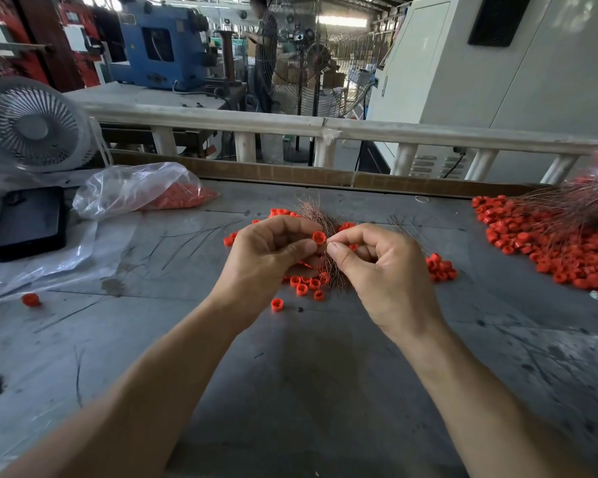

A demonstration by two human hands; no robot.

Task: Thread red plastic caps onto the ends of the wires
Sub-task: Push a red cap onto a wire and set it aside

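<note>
My left hand (pixel 273 251) pinches a red plastic cap (pixel 319 237) between thumb and fingers and also holds a bundle of thin copper-coloured wires (pixel 316 212) that fans out above and below it. My right hand (pixel 380 260) pinches a single wire end right beside the cap; the wire tip is too fine to see clearly. Loose red caps (pixel 302 284) lie on the grey table (pixel 290 374) under and around both hands.
A large heap of capped wires (pixel 563 243) lies at the right. A clear plastic bag of red caps (pixel 142 193) sits at the left, beside a black case (pixel 30 222) and a white fan (pixel 32 124). One stray cap (pixel 31 300) lies far left.
</note>
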